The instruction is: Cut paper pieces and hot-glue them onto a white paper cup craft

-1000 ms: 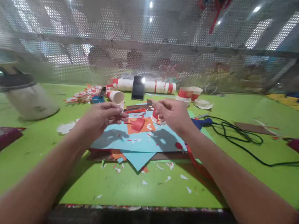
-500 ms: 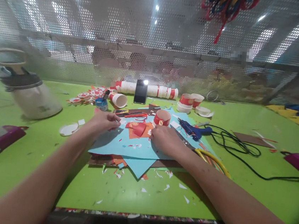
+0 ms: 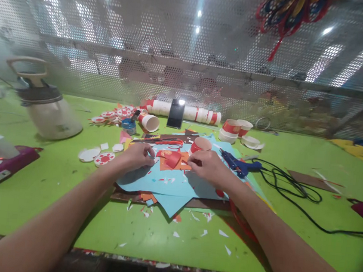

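A curled piece of red cut paper lies on an orange paper square, atop a light blue sheet. To its left, my left hand rests low over the sheet, fingers loosely bent and apart, holding nothing visible. My right hand is at the orange paper's right side, thumb and fingertips pinched together; what is between them is too small to make out. Just behind it stands a red paper cup ring, partly hidden by the hand. A red-handled cutter lies behind the red paper.
A blue glue gun with a black cord lies at right. Stacked cups, a phone and a white cup tube stand behind. At left are a large bottle, paper discs and a purple power strip.
My view has shifted slightly left. The right hand has lifted a little from beside the cup. The yellow scissor handles no longer show; a red curved strip appears under my right forearm.
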The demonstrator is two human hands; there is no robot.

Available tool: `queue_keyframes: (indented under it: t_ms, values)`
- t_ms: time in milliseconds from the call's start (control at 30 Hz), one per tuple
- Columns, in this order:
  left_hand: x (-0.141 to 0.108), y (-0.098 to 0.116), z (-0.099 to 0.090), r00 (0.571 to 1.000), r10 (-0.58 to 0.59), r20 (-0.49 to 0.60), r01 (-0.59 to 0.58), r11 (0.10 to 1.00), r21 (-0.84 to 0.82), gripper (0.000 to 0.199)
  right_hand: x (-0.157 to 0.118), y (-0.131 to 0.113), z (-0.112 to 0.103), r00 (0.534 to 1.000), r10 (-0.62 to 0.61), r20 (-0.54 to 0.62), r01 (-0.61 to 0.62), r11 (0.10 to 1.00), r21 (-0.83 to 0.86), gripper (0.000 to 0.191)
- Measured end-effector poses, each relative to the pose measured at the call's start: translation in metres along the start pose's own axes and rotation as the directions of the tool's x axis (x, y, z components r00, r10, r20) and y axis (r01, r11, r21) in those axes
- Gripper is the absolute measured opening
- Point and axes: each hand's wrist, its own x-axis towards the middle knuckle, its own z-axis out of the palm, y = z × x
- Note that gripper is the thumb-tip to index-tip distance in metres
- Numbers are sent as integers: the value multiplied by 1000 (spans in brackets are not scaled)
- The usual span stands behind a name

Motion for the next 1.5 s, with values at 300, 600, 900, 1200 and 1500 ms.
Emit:
queue_keyframes:
  t_ms: [300, 600, 900, 1200, 1500]
  values:
    - [-5, 8, -1, 1000, 23, 19, -26, 988, 155, 4, 1, 1, -1, 990, 132, -38, -92, 843, 529, 17]
    - [-9, 20, -19, 985, 77, -154, -44, 977, 207, 8, -1, -6, -2, 978, 184, 97, -190, 599, 778, 16]
    - [-37, 48, -5, 976, 213, -31, -215, 949, -232, 25, -3, -14, -7, 947, 187, 261, -292, 160, 943, 23]
    - [-46, 58, 15, 955, 245, 168, -123, 842, -525, 21, -5, -20, -6, 938, 129, 321, -334, 98, 937, 20]
    - [-46, 56, 12, 956, 212, 201, -77, 847, -526, 19, -6, -27, -9, 963, 169, 212, -253, 276, 927, 14]
